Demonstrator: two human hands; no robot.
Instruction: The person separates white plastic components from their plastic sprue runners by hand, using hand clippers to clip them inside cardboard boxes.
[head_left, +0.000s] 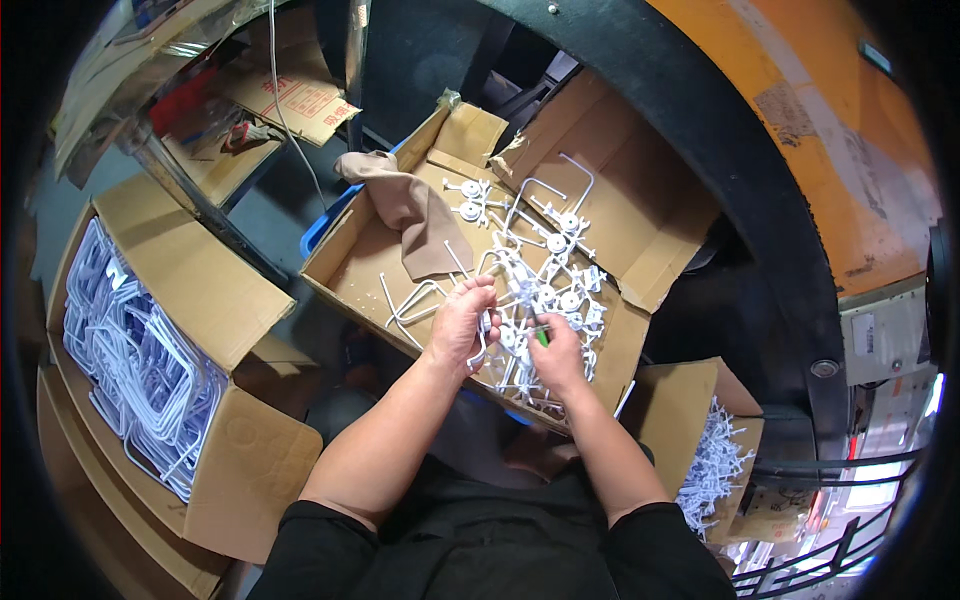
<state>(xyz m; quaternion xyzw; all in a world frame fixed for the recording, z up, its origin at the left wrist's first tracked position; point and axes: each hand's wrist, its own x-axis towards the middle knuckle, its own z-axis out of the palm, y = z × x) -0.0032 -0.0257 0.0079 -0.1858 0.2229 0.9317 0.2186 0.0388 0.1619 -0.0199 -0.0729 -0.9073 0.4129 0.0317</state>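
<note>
My left hand (465,322) is closed around a white plastic piece; its curved end (477,360) sticks out below the fingers. Close beside it, my right hand (558,352) grips a small green-handled tool (543,337) pointing away from me. The tool's far end is blurred among white parts, so its kind is unclear. Both hands are above a shallow cardboard box (350,250). White moulded parts with round discs (570,300) lie heaped in it under and beyond my right hand. Bent white rods (408,305) rest left of my left hand.
A brown cloth (412,215) drapes over the box's far left side. At left, a large carton (262,450) holds many bent white rods (150,360). A smaller carton (690,400) at right contains small white parts (715,470). Dark and orange machinery (850,130) curves along the right.
</note>
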